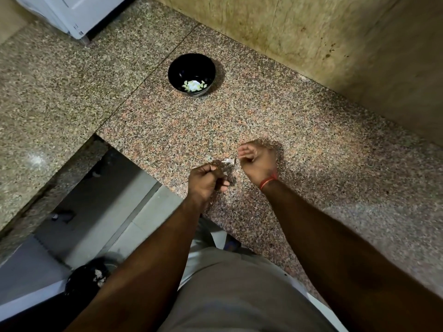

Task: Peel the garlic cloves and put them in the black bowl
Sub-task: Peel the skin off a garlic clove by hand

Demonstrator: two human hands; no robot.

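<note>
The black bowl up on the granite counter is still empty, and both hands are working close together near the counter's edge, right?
Not quite. The head view shows the black bowl already holds peeled garlic cloves. The rest stands: left hand and right hand work close together near the edge of the granite counter.

Speckled granite counter (299,140) against a stained beige wall (323,39), grey tiled floor (100,212) below.

We see a black bowl (191,74) holding pale cloves (194,85), speckled pink-grey granite counter (299,144), red wrist thread (269,180).
</note>
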